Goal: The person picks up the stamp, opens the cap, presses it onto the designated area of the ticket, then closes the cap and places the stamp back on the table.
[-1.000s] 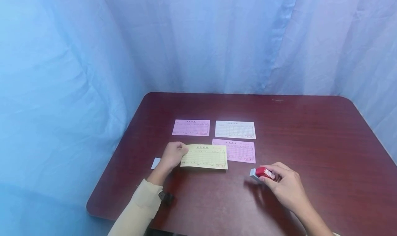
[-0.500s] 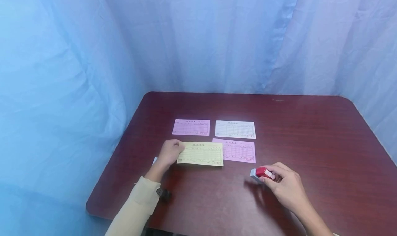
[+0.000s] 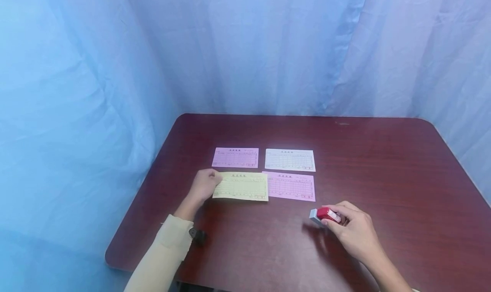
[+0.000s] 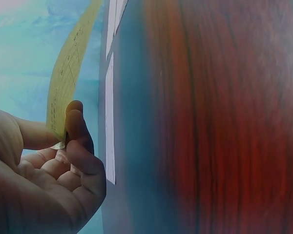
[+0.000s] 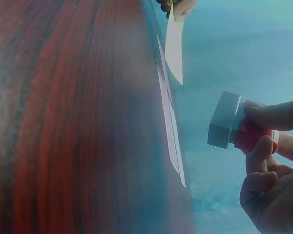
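My left hand [image 3: 204, 184] pinches the left edge of a yellow receipt slip [image 3: 241, 186] between thumb and fingers. The slip hangs above the table, curving upward in the left wrist view, and overlaps the left end of a pink slip [image 3: 292, 187] in the head view. My right hand [image 3: 354, 229] grips a red stamp [image 3: 327, 214] with a pale grey block at its end, raised over the table to the right of the slips. The right wrist view shows the thumb and fingers round the stamp's red body [image 5: 254, 134]; the grey block [image 5: 224, 119] points away from the palm.
Behind lie another pink slip [image 3: 235, 157] on the left and a white slip [image 3: 290, 160] on the right, both flat on the dark red table [image 3: 383, 168]. Blue curtains [image 3: 245, 49] hang along the back and left of the table.
My left hand has moved left and slightly away with the yellow slip, uncovering more of the nearer pink slip. A small pale piece near the left wrist is now hidden. The right hand stays still.
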Demonstrator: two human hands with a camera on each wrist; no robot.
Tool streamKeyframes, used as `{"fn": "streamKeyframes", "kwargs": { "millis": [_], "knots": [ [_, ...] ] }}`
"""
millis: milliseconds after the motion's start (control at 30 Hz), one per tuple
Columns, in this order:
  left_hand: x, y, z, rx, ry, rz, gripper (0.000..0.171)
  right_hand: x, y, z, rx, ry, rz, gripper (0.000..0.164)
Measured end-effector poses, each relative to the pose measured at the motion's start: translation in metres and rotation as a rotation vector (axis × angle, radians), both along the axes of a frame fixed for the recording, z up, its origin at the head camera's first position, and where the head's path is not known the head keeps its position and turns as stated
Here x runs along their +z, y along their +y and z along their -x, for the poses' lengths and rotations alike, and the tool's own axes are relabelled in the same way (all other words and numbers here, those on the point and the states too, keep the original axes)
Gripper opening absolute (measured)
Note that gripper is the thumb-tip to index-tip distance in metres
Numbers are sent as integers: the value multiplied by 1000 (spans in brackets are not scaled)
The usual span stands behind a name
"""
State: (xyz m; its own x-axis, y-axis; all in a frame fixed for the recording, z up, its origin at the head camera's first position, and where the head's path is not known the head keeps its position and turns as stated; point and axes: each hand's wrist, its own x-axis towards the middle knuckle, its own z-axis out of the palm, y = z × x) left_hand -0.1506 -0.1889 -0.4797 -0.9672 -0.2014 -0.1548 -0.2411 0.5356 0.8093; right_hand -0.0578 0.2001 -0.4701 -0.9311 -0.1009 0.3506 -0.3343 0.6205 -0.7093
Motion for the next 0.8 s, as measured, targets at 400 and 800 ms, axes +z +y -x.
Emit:
{"fn": "streamKeyframes", "kwargs": {
  "millis": [400,800],
  "knots": [
    [1,-15,10,-5,-40,14,17,-2,1,0,1,0,1,36],
    [-3,-28,22,-37,-48,80,16,-3,1,0,-9,-14,-6,36]
  ]
}}
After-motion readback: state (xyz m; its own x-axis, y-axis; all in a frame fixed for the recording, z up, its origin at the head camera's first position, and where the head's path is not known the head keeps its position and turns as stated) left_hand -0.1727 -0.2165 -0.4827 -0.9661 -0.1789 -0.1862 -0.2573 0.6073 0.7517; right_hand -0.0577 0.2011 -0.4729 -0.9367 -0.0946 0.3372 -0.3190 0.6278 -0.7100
